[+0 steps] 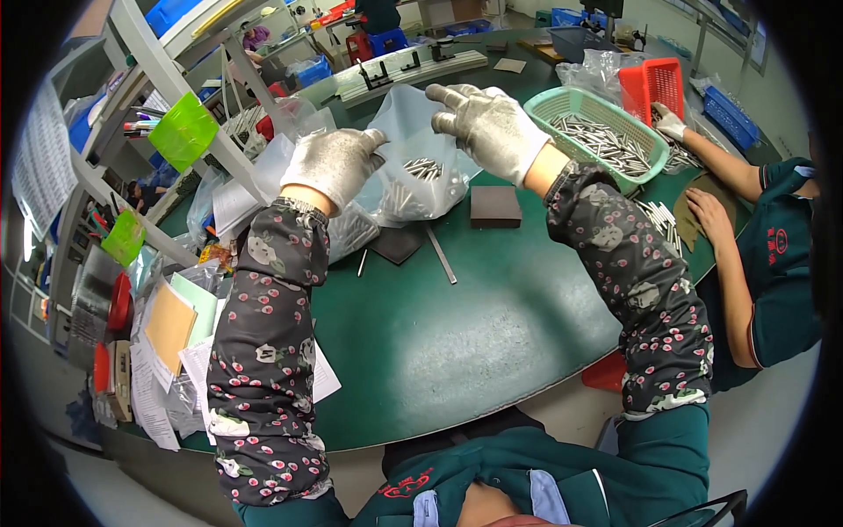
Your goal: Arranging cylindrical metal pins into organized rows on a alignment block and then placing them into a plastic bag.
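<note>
A clear plastic bag (421,200) with several metal pins (423,168) inside stands on the green table, its mouth raised. My left hand (329,165), in a whitish glove, is closed on the bag's left rim, fingers curled. On the other side of the bag's mouth, my gloved right hand (493,130) has its fingers stretched and spread; whether they touch the plastic I cannot tell. Below the right wrist lies a dark square block (495,206). A thin metal strip (441,255) and a single pin (363,263) lie in front of the bag.
A pale green basket (537,112) full of metal pins stands to the right, beside a red basket (651,86). A co-worker's gloved hand (669,122) is near them, with loose pins (659,221) closer in. Papers (172,323) and a shelf post (189,114) border the left.
</note>
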A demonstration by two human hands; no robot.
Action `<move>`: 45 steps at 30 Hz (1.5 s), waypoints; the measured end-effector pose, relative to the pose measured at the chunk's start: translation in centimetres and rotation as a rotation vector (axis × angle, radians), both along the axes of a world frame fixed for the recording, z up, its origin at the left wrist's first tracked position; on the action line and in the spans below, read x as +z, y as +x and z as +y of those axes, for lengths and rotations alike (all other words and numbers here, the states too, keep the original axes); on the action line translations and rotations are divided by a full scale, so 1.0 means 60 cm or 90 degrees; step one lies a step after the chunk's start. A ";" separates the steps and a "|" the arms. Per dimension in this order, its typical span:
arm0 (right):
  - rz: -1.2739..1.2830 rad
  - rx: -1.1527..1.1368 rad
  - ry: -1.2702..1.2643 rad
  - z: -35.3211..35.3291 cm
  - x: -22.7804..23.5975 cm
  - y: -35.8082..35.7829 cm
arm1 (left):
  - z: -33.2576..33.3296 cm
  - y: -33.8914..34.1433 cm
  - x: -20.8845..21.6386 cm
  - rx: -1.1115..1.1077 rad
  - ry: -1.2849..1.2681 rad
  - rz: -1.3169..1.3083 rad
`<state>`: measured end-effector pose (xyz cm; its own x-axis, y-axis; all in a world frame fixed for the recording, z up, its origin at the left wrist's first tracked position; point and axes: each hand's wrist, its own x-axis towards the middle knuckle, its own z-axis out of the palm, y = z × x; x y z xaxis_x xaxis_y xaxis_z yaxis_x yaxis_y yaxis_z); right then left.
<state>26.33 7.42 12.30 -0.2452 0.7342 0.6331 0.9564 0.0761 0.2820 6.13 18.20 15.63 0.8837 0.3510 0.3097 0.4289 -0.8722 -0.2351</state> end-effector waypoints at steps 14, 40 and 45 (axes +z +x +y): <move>0.134 -0.113 -0.052 0.050 0.012 0.028 | 0.035 -0.027 -0.024 0.050 -0.032 -0.064; 0.474 -0.499 -0.105 -0.468 -0.244 0.270 | -0.262 0.083 -0.149 -0.447 -0.155 -0.077; 0.420 -0.560 -0.211 -0.447 -0.239 0.273 | -0.341 0.173 -0.219 -0.265 -0.349 0.066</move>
<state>42.71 -19.39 -2.06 0.7431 0.6411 0.1919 0.6692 -0.7148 -0.2031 16.53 -2.25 2.52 0.9941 0.0589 0.0912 0.0329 -0.9638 0.2644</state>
